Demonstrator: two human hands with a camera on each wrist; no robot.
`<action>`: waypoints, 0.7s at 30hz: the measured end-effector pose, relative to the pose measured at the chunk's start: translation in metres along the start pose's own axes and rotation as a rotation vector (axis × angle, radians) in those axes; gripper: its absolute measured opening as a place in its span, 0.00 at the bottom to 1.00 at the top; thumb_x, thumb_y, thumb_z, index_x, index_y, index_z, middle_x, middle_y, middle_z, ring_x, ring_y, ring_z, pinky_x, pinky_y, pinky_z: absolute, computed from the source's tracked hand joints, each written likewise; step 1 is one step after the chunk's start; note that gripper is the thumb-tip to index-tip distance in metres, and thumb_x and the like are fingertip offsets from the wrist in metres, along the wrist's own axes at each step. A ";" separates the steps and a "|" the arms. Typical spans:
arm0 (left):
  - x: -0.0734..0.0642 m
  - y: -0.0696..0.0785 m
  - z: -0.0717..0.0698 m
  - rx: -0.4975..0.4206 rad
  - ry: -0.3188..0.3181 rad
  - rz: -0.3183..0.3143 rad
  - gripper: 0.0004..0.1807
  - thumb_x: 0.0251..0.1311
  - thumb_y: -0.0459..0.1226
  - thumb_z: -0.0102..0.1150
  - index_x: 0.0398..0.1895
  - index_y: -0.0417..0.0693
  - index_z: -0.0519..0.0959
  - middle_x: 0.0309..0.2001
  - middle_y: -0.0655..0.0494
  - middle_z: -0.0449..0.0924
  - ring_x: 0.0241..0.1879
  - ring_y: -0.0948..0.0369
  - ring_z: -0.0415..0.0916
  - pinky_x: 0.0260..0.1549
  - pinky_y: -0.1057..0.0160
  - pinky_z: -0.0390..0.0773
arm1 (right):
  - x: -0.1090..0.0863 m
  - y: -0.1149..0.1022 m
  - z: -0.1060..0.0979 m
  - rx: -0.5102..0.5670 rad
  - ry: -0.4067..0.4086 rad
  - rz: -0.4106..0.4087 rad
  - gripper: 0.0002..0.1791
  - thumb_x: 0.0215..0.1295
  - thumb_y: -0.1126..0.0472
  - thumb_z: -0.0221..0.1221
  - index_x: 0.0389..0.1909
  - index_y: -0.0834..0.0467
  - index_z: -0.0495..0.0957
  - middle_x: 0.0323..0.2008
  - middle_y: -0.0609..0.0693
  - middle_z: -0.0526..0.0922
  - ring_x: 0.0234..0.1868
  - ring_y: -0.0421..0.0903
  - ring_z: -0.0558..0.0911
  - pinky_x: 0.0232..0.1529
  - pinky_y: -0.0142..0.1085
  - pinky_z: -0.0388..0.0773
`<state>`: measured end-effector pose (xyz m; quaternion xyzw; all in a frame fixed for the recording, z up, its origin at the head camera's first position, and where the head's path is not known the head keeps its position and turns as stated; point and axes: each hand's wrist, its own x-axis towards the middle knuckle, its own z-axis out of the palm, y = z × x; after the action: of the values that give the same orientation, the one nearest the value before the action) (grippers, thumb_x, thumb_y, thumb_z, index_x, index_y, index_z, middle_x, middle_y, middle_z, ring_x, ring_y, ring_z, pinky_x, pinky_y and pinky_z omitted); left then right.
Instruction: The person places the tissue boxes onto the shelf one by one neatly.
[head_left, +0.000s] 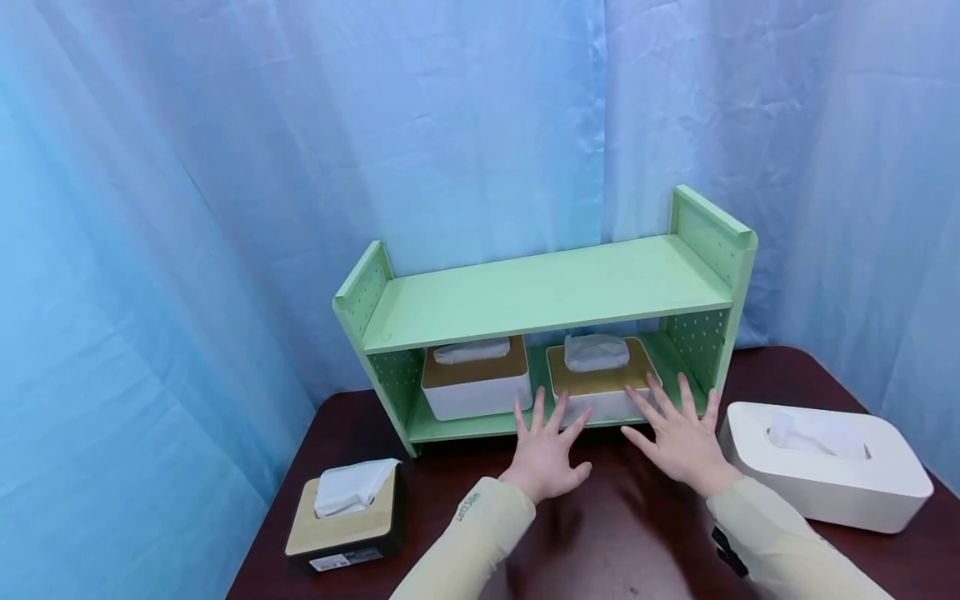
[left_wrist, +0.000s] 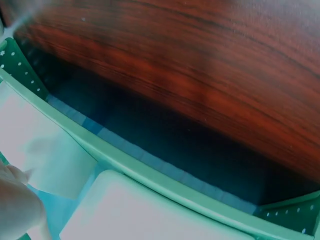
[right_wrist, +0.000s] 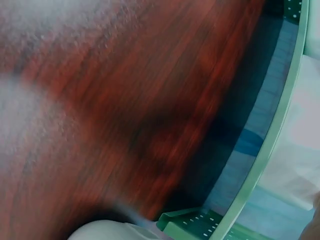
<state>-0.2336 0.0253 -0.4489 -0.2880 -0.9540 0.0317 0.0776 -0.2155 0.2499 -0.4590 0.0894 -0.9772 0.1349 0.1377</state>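
Both hands reach toward the lower level of a green two-tier shelf, fingers spread and holding nothing. The left hand has its fingertips in front of the gap between two white tissue boxes with wooden lids. One is the left tissue box; the other, the right tissue box, stands beside it on the same level. In the head view, the right hand overlaps the right box's front corner with its fingers. Fingers of the left hand show at the lower left of the left wrist view.
A black tissue box with a wooden lid sits on the dark wooden table at the left. A long white tissue box stands at the right, close to the right forearm. Blue curtains hang behind the shelf.
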 end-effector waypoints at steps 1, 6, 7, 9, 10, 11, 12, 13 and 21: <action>0.002 0.000 0.000 0.001 -0.007 -0.001 0.40 0.59 0.63 0.49 0.74 0.72 0.48 0.76 0.55 0.43 0.74 0.44 0.34 0.64 0.33 0.41 | 0.001 0.000 -0.001 0.002 -0.009 0.002 0.37 0.66 0.35 0.46 0.72 0.47 0.56 0.73 0.60 0.50 0.72 0.70 0.36 0.59 0.72 0.22; 0.010 -0.002 0.002 0.006 -0.023 -0.011 0.40 0.60 0.63 0.48 0.74 0.73 0.47 0.76 0.56 0.41 0.75 0.45 0.32 0.65 0.34 0.40 | 0.009 0.004 -0.001 -0.018 -0.032 0.003 0.38 0.66 0.34 0.45 0.72 0.48 0.55 0.73 0.61 0.50 0.71 0.71 0.37 0.59 0.71 0.22; 0.011 -0.002 0.001 0.005 -0.026 -0.013 0.40 0.60 0.63 0.48 0.74 0.73 0.47 0.76 0.56 0.41 0.75 0.45 0.32 0.65 0.34 0.40 | 0.010 0.004 -0.001 -0.026 -0.036 0.003 0.38 0.66 0.34 0.45 0.72 0.48 0.55 0.73 0.61 0.50 0.71 0.71 0.38 0.59 0.71 0.22; 0.013 -0.002 0.000 0.015 -0.036 -0.018 0.40 0.60 0.63 0.47 0.74 0.73 0.46 0.76 0.56 0.41 0.75 0.45 0.32 0.66 0.35 0.40 | 0.013 0.005 0.000 -0.040 -0.044 0.004 0.38 0.66 0.34 0.46 0.72 0.48 0.56 0.73 0.62 0.50 0.71 0.71 0.38 0.59 0.71 0.22; 0.014 -0.002 -0.001 0.017 -0.043 -0.022 0.40 0.60 0.63 0.47 0.74 0.73 0.46 0.76 0.57 0.41 0.75 0.45 0.32 0.66 0.35 0.39 | 0.014 0.005 0.000 -0.045 -0.048 0.005 0.38 0.66 0.34 0.46 0.72 0.49 0.56 0.73 0.62 0.50 0.71 0.72 0.39 0.59 0.71 0.23; 0.015 -0.003 -0.001 0.019 -0.050 -0.024 0.40 0.60 0.63 0.47 0.74 0.74 0.45 0.76 0.57 0.40 0.75 0.45 0.32 0.66 0.35 0.39 | 0.015 0.005 0.000 -0.047 -0.054 0.006 0.38 0.66 0.34 0.46 0.72 0.49 0.56 0.73 0.62 0.50 0.71 0.72 0.38 0.59 0.71 0.22; 0.015 -0.003 -0.002 0.014 -0.054 -0.026 0.40 0.60 0.62 0.47 0.74 0.74 0.45 0.76 0.57 0.40 0.75 0.46 0.32 0.66 0.35 0.39 | 0.016 0.005 0.000 -0.048 -0.058 0.007 0.38 0.66 0.34 0.46 0.72 0.49 0.56 0.73 0.62 0.50 0.71 0.72 0.39 0.59 0.71 0.22; 0.016 -0.004 -0.003 0.007 -0.056 -0.027 0.40 0.60 0.62 0.48 0.74 0.74 0.46 0.76 0.56 0.41 0.75 0.45 0.32 0.66 0.35 0.38 | 0.017 0.005 -0.001 -0.051 -0.061 0.009 0.38 0.66 0.34 0.46 0.72 0.49 0.56 0.73 0.62 0.50 0.71 0.71 0.39 0.59 0.71 0.23; 0.018 -0.003 -0.002 -0.023 -0.043 -0.032 0.40 0.61 0.62 0.47 0.74 0.73 0.44 0.76 0.57 0.40 0.75 0.45 0.31 0.66 0.35 0.39 | 0.017 0.007 -0.001 -0.036 -0.051 0.018 0.38 0.66 0.34 0.46 0.72 0.48 0.57 0.73 0.60 0.49 0.71 0.71 0.39 0.60 0.71 0.23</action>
<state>-0.2501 0.0327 -0.4447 -0.2729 -0.9602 0.0255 0.0542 -0.2328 0.2543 -0.4551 0.0816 -0.9834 0.1164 0.1129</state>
